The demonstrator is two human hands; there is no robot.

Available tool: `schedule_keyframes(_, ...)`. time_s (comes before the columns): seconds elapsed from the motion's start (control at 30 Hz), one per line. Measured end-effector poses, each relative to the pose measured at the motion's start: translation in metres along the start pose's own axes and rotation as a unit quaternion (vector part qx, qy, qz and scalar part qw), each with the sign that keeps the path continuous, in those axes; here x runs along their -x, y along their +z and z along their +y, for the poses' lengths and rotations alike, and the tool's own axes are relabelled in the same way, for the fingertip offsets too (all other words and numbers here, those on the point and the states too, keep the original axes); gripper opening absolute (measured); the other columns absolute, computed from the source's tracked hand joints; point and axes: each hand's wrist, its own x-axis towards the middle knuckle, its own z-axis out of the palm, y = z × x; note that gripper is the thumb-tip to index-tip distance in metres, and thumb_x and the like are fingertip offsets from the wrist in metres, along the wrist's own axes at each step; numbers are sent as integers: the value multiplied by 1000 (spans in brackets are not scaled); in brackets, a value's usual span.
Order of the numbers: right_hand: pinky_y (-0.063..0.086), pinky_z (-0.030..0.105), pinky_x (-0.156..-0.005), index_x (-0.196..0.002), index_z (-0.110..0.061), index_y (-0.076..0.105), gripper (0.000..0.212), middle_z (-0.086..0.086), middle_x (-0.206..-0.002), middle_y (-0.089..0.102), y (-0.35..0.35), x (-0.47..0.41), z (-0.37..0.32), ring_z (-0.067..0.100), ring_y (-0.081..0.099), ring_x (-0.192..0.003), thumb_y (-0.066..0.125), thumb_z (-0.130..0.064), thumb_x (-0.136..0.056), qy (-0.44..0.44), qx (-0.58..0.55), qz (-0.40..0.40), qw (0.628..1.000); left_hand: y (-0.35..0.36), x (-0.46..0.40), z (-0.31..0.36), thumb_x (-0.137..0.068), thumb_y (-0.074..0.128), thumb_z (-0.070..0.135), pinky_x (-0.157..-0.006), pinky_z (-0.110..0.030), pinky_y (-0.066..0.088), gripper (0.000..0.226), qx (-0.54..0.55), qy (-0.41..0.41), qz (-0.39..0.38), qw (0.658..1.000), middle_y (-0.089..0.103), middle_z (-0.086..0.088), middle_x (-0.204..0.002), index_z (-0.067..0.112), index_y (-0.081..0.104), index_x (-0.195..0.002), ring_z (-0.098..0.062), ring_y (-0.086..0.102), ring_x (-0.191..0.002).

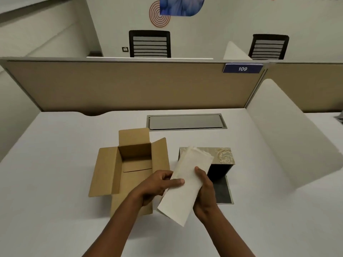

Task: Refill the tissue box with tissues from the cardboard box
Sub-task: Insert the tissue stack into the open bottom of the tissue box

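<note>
A white stack of tissues [185,184] is held tilted above the desk, between both hands. My left hand [157,184] grips its left edge with the thumb on top. My right hand [204,193] holds its right edge. The brown cardboard box [126,167] stands open to the left, flaps spread, and its visible inside looks empty. The tissue box [222,156], beige patterned with a dark inside, lies on its side behind the stack with its open end facing me. Its dark flap [222,191] lies flat on the desk.
The white desk [55,182] carries a grey cable hatch [185,121] behind the boxes. A beige partition [130,86] closes the back and a white divider [289,138] the right side. Two black chairs [150,44] stand beyond the partition.
</note>
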Motion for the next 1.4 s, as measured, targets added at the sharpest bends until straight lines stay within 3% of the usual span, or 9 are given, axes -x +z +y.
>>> schedule_keyframes(0.2, 58, 53, -79, -129, -22, 59, 50, 16, -113, 74, -64, -7, -46, 38, 70, -103, 74, -40, -85, 19, 52, 47, 997, 31, -29, 2, -85, 79, 45, -90, -39, 59, 55, 23, -61, -73, 995, 77, -9, -117, 11, 68, -127, -26, 75, -103)
schedule_keyframes(0.4, 56, 64, -90, -127, -21, 62, 64, 15, -120, 71, -88, -26, -63, 40, 66, -111, 84, -45, -71, 18, 17, 152, 988, 56, -43, -7, -81, 74, 62, -101, -41, 50, 68, 168, -85, -22, 982, 71, -15, -129, 16, 68, -129, -30, 66, -118)
schedule_keyframes(0.57, 56, 44, -73, -132, -20, 55, 51, 9, -124, 65, -116, -26, -75, 29, 62, -106, 76, -29, -87, -30, -37, 159, 986, 76, -46, -38, -62, 88, 63, -102, -54, 53, 79, 300, -90, 72, 947, 71, -21, -124, 16, 72, -124, -45, 64, -118)
schedule_keyframes(0.67, 59, 65, -75, -135, -21, 57, 49, 12, -127, 65, -133, -29, -61, 37, 62, -113, 74, -26, -89, -5, -78, 145, 986, 99, -48, -48, -72, 83, 46, -94, -46, 53, 66, 344, -61, 134, 927, 73, -14, -123, 19, 66, -130, -39, 66, -118)
schedule_keyframes(0.73, 57, 70, -77, -138, -22, 56, 51, 16, -130, 64, -142, -31, -49, 43, 60, -118, 73, -25, -90, 23, -91, 148, 985, 113, -54, -50, -69, 86, 32, -87, -40, 57, 66, 345, -58, 164, 922, 77, -10, -116, 15, 65, -129, -30, 71, -108)
schedule_keyframes(0.87, 57, 49, -80, -139, -21, 55, 52, 18, -136, 63, -146, -30, -32, 39, 60, -121, 72, -21, -90, 55, -84, 154, 983, 125, -71, -52, -80, 84, 15, -85, -41, 61, 47, 316, -75, 196, 925, 79, -16, -107, 4, 68, -122, -32, 75, -97)
schedule_keyframes(1.03, 56, 50, -82, -137, -18, 55, 49, 16, -129, 64, -152, -36, -27, 39, 60, -118, 72, -22, -91, 76, -65, 157, 982, 118, -85, -54, -82, 84, 6, -78, -30, 60, 40, 254, -74, 189, 946, 75, -7, -108, 12, 63, -115, -21, 72, -97)
schedule_keyframes(1.2, 57, 43, -73, -125, -10, 61, 42, 14, -117, 68, -153, -44, -38, 29, 64, -103, 75, -24, -89, 45, 33, 157, 986, 99, -101, -57, -78, 87, 7, -101, -44, 55, 58, 200, -74, 203, 956, 71, -11, -122, 10, 58, -128, -27, 67, -112)
schedule_keyframes(1.4, 55, 55, -98, -88, -18, 68, 38, 9, -99, 70, -167, -60, -43, 33, 66, -99, 63, -55, -94, 26, 269, 174, 947, 84, -113, -57, -76, 90, 13, -104, -46, 53, 63, 148, -80, 213, 962, 70, -12, -126, 10, 58, -130, -28, 66, -114)
